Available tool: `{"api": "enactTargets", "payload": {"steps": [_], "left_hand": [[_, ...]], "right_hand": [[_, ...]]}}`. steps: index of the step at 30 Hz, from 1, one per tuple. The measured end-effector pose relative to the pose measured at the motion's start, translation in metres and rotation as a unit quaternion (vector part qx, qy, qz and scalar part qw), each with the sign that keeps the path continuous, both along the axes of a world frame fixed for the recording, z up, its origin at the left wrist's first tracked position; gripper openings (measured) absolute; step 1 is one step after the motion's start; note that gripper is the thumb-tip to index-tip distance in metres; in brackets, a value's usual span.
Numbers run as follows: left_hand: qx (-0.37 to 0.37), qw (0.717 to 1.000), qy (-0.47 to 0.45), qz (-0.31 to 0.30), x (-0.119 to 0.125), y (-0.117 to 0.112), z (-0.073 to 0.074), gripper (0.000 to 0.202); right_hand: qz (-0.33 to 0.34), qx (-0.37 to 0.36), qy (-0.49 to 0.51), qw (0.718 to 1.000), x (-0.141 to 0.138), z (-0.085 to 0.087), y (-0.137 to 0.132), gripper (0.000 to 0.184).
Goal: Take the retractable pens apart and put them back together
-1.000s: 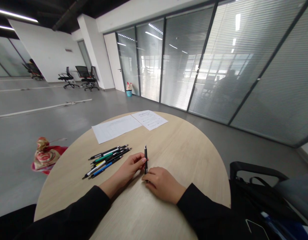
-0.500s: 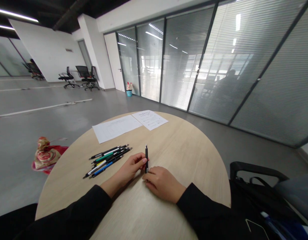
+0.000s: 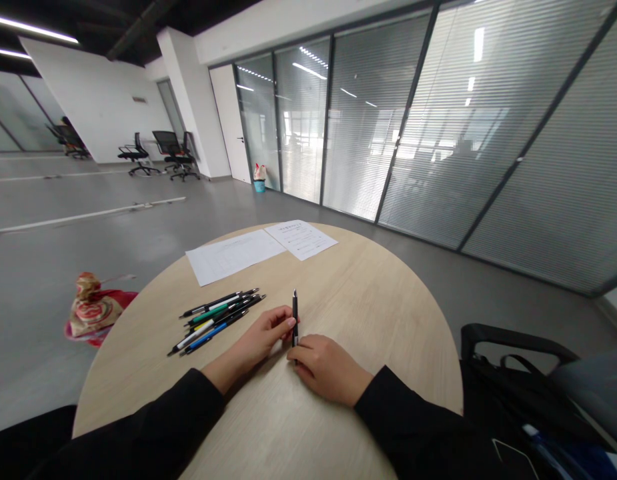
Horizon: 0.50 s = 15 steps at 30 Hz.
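Note:
Above the near middle of the round wooden table (image 3: 368, 300), a black pen (image 3: 295, 305) points away from me with its silver tip at the far end. My left hand (image 3: 266, 332) pinches its middle between thumb and fingers. At the near end my right hand (image 3: 328, 368) has its fingers closed on the pen, hiding that end. To the left of my left hand lies a loose pile of several pens (image 3: 218, 321), with black, white, green, yellow and blue barrels.
Two printed sheets of paper (image 3: 233, 257) lie at the table's far edge. A red and gold bag (image 3: 93, 310) is on the floor at the left. On the right stands a black chair (image 3: 513, 337) with a dark bag on it. Office chairs (image 3: 173, 150) are farther back.
Very little differs. Both hands keep their hold on the black pen, and the view has shifted slightly.

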<state>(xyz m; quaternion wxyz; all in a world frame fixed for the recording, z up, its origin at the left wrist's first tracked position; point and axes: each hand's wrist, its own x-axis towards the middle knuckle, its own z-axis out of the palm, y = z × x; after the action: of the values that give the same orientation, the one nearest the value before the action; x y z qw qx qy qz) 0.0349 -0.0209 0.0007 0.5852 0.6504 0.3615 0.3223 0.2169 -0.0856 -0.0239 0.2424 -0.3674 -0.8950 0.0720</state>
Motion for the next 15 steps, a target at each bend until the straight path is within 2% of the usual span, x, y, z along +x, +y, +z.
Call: {"api": "enactTargets", "payload": {"steps": [6, 15], "left_hand": [[-0.005, 1.0, -0.006, -0.013, -0.0009, 0.001, -0.0027, 0.036], [-0.002, 1.0, 0.003, -0.014, -0.0014, 0.0031, -0.0044, 0.037]], "right_hand": [[0.003, -0.008, 0.001, 1.0, 0.0, 0.0029, -0.0004, 0.01], [-0.006, -0.002, -0.007, 1.0, 0.0003, -0.0042, 0.0023, 0.01]]}}
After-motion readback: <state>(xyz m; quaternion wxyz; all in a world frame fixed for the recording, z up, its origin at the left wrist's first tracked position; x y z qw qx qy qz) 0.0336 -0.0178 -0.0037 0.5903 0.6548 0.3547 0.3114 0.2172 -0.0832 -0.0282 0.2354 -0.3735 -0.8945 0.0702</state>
